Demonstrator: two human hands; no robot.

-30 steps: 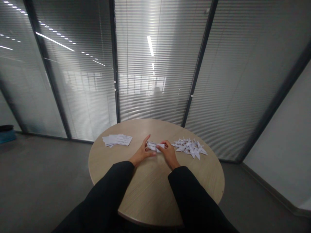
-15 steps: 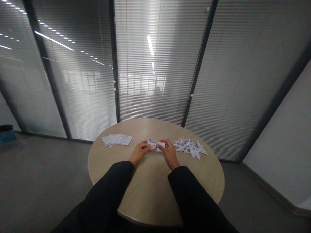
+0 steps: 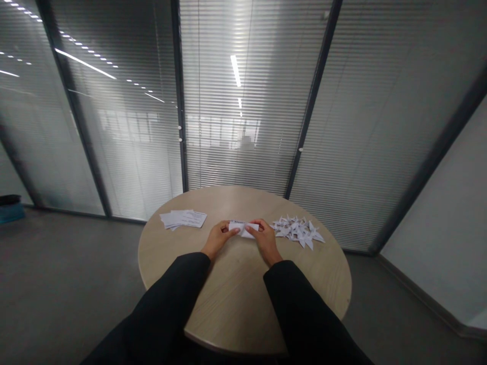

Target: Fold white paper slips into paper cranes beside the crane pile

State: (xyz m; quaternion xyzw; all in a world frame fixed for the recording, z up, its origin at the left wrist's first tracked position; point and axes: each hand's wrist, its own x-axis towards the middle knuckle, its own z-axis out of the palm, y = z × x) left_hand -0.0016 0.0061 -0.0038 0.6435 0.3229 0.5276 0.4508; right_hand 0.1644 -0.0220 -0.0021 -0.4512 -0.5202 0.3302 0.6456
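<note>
Left hand (image 3: pixel 218 238): pinches the left end of a folded white paper, thumb on the near face, other fingers behind. Right hand (image 3: pixel 267 242): pinches the right end likewise, thumb near its fellow. Folded white paper (image 3: pixel 243 229): held between both hands, mostly plain on the near face, with a strip of print along the far edge; contact with the tabletop not clear from this view. Printed slips (image 3: pixel 184 219): lie flat in a loose, overlapping stack, well apart from the left hand, to its left and slightly beyond. Folded paper pieces (image 3: pixel 299 230): white, pointed, heaped just right of the right hand; too jumbled to count. Round table (image 3: pixel 236 299): pale wood grain, under both hands. Dark sleeves (image 3: pixel 167 299): cover both forearms, on the near side of the hands. Slatted blinds (image 3: pixel 213 162): beyond the hands, divided by dark uprights (image 3: pixel 179 101). Blue object (image 3: pixel 11 212): dark-topped, far to the left of the left hand; identity unclear. White wall (image 3: pixel 452 213): far to the right of the right hand.
</note>
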